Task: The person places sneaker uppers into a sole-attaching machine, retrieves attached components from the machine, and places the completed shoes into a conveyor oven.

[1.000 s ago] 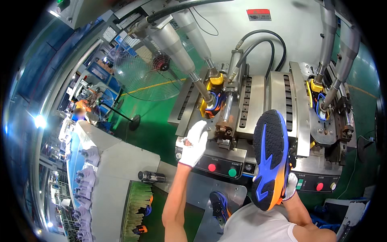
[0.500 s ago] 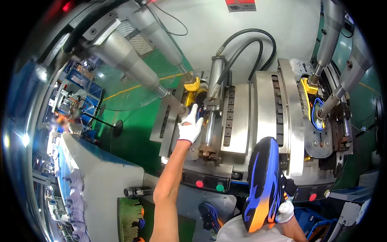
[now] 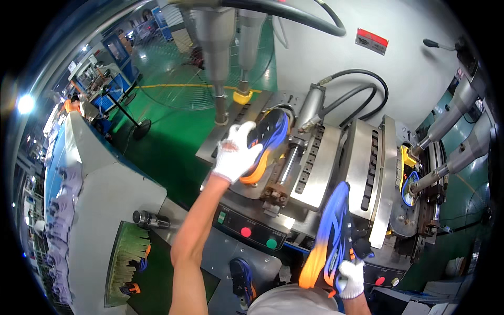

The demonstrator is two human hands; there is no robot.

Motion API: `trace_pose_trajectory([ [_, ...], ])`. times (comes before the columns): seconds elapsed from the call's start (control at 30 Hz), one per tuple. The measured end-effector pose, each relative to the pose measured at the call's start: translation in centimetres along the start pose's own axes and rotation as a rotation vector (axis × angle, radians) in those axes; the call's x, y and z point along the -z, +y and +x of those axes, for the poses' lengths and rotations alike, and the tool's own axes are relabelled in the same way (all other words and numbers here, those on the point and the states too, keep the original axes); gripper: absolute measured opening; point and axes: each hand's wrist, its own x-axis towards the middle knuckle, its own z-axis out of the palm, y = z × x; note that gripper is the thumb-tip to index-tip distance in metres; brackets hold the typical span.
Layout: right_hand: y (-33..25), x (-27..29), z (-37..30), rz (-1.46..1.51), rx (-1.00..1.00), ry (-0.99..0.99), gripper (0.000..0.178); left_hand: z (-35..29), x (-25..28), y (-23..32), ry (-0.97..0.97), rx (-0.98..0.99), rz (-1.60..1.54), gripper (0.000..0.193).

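Observation:
My left hand, in a white glove, grips a black running shoe from its left side. The shoe has a blue and orange sole and is tilted above the left station of the metal press; some fingertips are hidden against its upper. Low in front of me, my right hand, also gloved, is closed on a matching shoe. That one stands with its toe up and its sole turned to the left. Above the left station, the yellow press pad is raised beside a metal rod.
Another shoe rests on the grey metal shelf below the control panel. A yellow pad and rods press on the right station. Left stand a green-lit box with a fringed curtain and a floor fan.
The yellow pad at the left station has risen off the shoe there. My left hand has taken hold of that shoe. The view has swung, and my right hand still holds its shoe.

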Motion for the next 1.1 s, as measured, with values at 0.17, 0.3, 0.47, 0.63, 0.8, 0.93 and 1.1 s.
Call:
trace_pose_trajectory([
  [0.17, 3.8, -7.6, 12.5, -0.174, -0.116, -0.247, 0.049, -16.7, 6.9, -2.1, 0.188, 0.043, -0.122, 0.058],
  [0.3, 7.7, -19.9, 23.9, -0.058, -0.287, -0.448, 0.011, -31.5, 9.0, -4.9, 0.192, 0.296, -0.043, 0.056],
  [0.47, 10.9, -19.7, 44.0, -0.559, 0.177, -0.002, 0.019, -44.0, 5.8, -5.7, 0.044, 0.828, 0.064, 0.055],
  [0.63, 14.8, -19.8, 47.6, -1.326, 0.357, 0.130, 0.022, -53.2, 2.4, -3.5, -0.108, 1.230, 0.139, 0.062],
  [0.8, 15.1, -19.4, 49.4, -1.860, 0.409, 0.162, 0.023, -58.5, -4.2, 0.0, -0.059, 1.112, 0.269, 0.056],
  [0.93, 17.6, -22.4, 47.8, -2.457, 0.513, -0.052, 0.046, -58.6, -4.3, 0.6, 0.070, 1.265, 0.153, 0.081],
  [1.1, 9.6, -20.3, 46.7, -1.764, 0.417, -0.495, 0.032, -60.7, -1.8, 0.6, 0.314, 1.267, -0.046, 0.103],
])
